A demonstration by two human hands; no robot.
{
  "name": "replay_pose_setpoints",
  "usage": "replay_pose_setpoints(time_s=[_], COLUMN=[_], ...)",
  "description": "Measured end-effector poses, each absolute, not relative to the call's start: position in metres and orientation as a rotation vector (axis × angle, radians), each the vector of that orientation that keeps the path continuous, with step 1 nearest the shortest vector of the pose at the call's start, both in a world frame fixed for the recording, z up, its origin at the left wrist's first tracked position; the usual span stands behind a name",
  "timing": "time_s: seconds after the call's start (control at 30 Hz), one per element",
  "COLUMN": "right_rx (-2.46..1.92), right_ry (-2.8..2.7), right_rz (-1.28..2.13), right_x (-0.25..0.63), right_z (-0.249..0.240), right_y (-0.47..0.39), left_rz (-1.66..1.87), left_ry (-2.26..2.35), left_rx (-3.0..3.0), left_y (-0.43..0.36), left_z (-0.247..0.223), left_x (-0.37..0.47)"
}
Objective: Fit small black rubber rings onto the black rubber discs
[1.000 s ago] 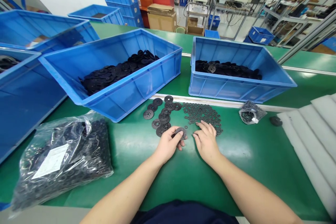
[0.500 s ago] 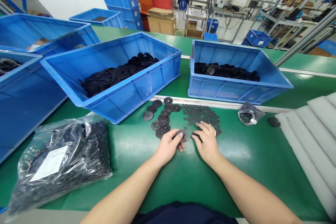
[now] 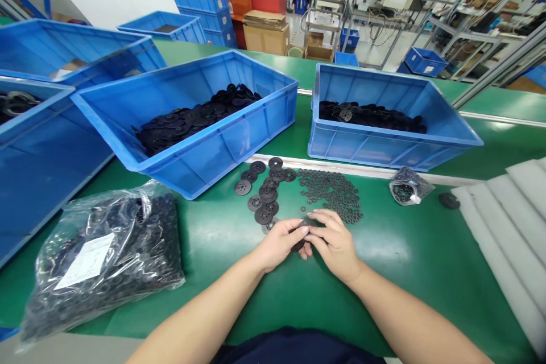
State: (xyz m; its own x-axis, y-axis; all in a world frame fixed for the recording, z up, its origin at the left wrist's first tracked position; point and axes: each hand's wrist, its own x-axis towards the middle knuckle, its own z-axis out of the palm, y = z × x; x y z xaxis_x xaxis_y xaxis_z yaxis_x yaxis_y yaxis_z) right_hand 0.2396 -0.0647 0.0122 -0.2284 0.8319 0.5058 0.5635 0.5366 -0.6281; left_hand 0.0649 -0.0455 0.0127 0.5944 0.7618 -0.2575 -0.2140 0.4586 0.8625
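My left hand (image 3: 279, 245) grips a flat black disc (image 3: 307, 224), its thumb on the upper face and fingers underneath. My right hand (image 3: 335, 245) has closed in from the other side, its thumb and fingertips at the same disc; fingers cover much of it. Whether a small part sits between the right fingertips is hidden. Beyond my left hand lie several black discs (image 3: 268, 193) with holes, some overlapping. Many small black rings (image 3: 330, 189) spread over the green table just past my right hand, and a lone ring (image 3: 303, 209) lies near the disc.
Two blue bins, left (image 3: 222, 151) and right (image 3: 384, 145), hold black discs. At left lies a clear plastic bag (image 3: 128, 261) of black rings. A small open bag (image 3: 407, 190), a dark disc (image 3: 449, 200) and white foam sheets (image 3: 490, 222) are at right.
My right hand has moved left to meet the disc, which was in the left hand alone. Both hands now hold it, slightly lower and tilted. Another disc shows beside my left hand.
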Motion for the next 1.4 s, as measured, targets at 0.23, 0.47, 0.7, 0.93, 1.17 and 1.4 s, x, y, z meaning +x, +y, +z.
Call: replay_pose_setpoints(time_s=[0.23,0.47,0.7,0.93,1.17,1.4], right_rx=[-1.149,-1.224,-1.364,-1.358,-1.380,-1.560], right_ry=[-1.890,-1.968,-2.335,-2.547,-2.466,-2.279], right_rz=[0.389,0.328,0.299,0.370,0.296,0.095], right_x=[0.242,0.247,0.245,0.237,0.238,0.247], right_z=[0.007,0.000,0.003,0.012,0.005,-0.007], right_y=[-0.063,-0.062,-0.060,-0.062,-0.063,-0.060], left_rz=[0.669,0.761,0.873,0.959,0.994,0.986], left_ry=[0.793,0.908,0.937,0.955,0.937,0.841], left_rx=[0.857,0.931,0.918,0.870,0.880,0.767], left_y=[-0.041,-0.038,-0.035,-0.033,-0.034,-0.031], left_z=[0.016,0.020,0.021,0.019,0.023,0.028], left_x=[0.061,0.059,0.058,0.056,0.054,0.052])
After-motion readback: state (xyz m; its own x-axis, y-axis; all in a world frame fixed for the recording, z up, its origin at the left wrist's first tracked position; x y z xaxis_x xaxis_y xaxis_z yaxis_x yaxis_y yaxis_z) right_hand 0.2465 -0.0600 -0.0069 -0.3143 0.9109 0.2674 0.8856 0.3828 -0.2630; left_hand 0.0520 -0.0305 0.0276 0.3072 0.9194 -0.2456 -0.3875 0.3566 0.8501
